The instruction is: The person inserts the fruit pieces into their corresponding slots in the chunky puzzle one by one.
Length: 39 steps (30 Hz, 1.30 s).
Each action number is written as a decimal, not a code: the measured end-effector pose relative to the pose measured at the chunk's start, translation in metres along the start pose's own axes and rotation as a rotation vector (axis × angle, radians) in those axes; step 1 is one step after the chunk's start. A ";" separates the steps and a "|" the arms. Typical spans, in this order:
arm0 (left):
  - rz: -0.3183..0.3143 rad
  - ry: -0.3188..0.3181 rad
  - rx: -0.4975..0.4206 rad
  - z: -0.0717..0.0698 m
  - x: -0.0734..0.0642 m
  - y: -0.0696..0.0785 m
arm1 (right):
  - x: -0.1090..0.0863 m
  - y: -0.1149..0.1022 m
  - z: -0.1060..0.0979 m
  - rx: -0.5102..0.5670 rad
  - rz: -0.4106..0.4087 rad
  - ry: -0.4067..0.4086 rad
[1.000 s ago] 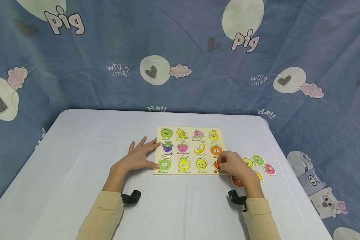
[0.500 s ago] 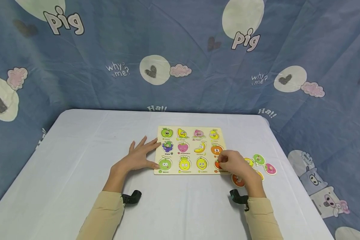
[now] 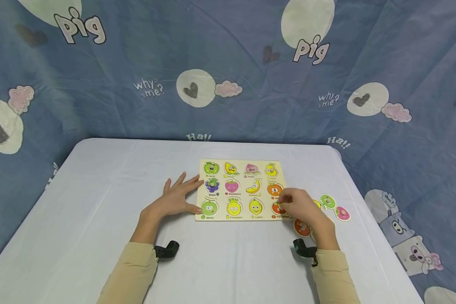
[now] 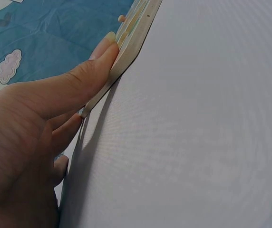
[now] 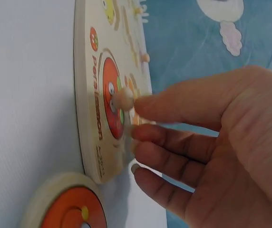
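Note:
The fruit puzzle board (image 3: 221,207) lies on the table with knobbed pieces in its slots. My left hand (image 3: 172,202) rests at its left edge with fingers spread; in the left wrist view the thumb (image 4: 95,64) lies on the board's edge. My right hand (image 3: 302,207) is over the front right corner, beside the persimmon piece (image 3: 277,209), which sits in its slot. In the right wrist view the thumb tip is right at that piece's wooden knob (image 5: 125,99). The other fingers are loosely bent below the thumb, and none grips the knob from the opposite side.
Loose puzzle pieces lie right of the board: a round orange-red one (image 3: 302,228), a green one (image 3: 328,202), a pink one (image 3: 343,213) and a yellow one (image 3: 318,203) partly behind my right hand. A white cloth (image 3: 228,261) covers the table; a patterned blue curtain (image 3: 228,42) hangs behind.
My right hand has drawn back slightly to the right, and more of the persimmon piece shows. The left hand has stayed at the board's left edge.

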<state>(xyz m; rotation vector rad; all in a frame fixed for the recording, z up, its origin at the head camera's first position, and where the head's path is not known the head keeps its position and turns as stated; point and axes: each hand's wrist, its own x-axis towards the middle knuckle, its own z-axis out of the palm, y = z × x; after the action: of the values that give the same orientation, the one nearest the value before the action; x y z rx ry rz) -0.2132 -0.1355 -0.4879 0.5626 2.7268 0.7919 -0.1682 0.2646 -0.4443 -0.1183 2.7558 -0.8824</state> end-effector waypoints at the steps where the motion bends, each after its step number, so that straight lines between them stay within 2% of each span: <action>1: 0.000 0.000 0.000 0.000 0.000 0.000 | 0.000 0.001 -0.001 -0.007 0.001 0.005; 14: 0.000 0.001 -0.001 0.001 0.000 -0.002 | -0.003 0.019 -0.017 -0.060 0.003 0.094; 29: 0.008 -0.001 -0.004 0.002 0.002 -0.004 | -0.008 0.034 -0.030 -0.080 0.059 0.141; 39: 0.002 -0.004 -0.006 0.000 0.001 0.000 | -0.010 0.049 -0.035 -0.080 0.078 0.139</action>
<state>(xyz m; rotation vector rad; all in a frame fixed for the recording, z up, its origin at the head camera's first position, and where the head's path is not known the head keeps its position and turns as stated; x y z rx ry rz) -0.2138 -0.1352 -0.4880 0.5646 2.7199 0.7989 -0.1678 0.3256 -0.4430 0.0385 2.9032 -0.7882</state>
